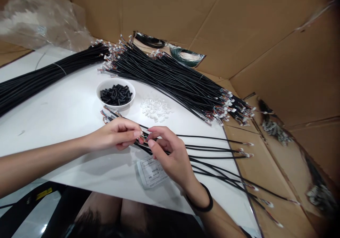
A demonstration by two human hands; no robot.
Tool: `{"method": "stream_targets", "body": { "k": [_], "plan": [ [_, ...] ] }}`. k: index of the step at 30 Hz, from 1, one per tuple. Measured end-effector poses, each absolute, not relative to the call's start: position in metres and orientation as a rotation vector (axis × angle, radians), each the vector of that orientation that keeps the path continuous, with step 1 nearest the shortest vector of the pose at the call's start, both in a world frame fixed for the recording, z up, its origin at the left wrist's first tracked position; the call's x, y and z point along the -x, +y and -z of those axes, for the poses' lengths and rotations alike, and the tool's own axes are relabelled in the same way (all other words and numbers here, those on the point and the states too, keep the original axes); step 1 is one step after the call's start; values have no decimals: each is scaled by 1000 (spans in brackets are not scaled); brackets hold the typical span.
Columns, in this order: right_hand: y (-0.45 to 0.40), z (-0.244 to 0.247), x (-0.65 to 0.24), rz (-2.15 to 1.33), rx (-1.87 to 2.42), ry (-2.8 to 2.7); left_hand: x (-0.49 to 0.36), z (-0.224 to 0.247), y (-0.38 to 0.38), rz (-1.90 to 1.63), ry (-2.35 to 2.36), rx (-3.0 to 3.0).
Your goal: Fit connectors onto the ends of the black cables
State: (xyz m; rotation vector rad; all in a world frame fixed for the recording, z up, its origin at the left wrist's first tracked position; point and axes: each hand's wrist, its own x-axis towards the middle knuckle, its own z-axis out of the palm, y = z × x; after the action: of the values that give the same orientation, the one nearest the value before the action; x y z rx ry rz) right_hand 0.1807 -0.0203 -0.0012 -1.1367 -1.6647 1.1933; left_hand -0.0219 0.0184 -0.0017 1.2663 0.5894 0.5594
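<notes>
My left hand [122, 134] is closed in a pinch, with a small white connector [140, 134] between thumb and forefinger. Thin coloured wires [145, 138] run from it to my right hand [170, 149], whose curled fingertips are at the wires; its thumb and forefinger are slightly apart. Black cables [212, 147] with wired ends lie under and beside both hands. Beyond my hands are a white bowl [99, 98] of short black tube pieces [117, 94] and a loose pile of small white connector housings [155, 109].
A large stack of black cables [170, 78] with white-tipped ends lies at the back. A tied cable bundle [45, 77] stretches left. A printed plastic bag [152, 172] lies below my right hand. Cardboard walls [172, 11] enclose the white table [66, 124]; clear plastic [45, 22] sits back left.
</notes>
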Motion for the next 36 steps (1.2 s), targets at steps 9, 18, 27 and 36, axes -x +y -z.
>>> {"method": "stream_targets", "body": {
  "k": [9, 18, 27, 36],
  "plan": [
    [-18, 2, -182, -1164, 1111, -1665, 18, -2, 17, -699, 807, -1525],
    [-16, 8, -182, -1177, 1118, -1656, 20, -3, 16, -963, 890, -1900],
    [-17, 7, -180, -908, 1134, -1867, 20, 0, 17, -979, 852, -2311],
    [-14, 17, -177, -664, 1166, -1974, 21, 7, 16, -748, 973, -2379]
  ]
}}
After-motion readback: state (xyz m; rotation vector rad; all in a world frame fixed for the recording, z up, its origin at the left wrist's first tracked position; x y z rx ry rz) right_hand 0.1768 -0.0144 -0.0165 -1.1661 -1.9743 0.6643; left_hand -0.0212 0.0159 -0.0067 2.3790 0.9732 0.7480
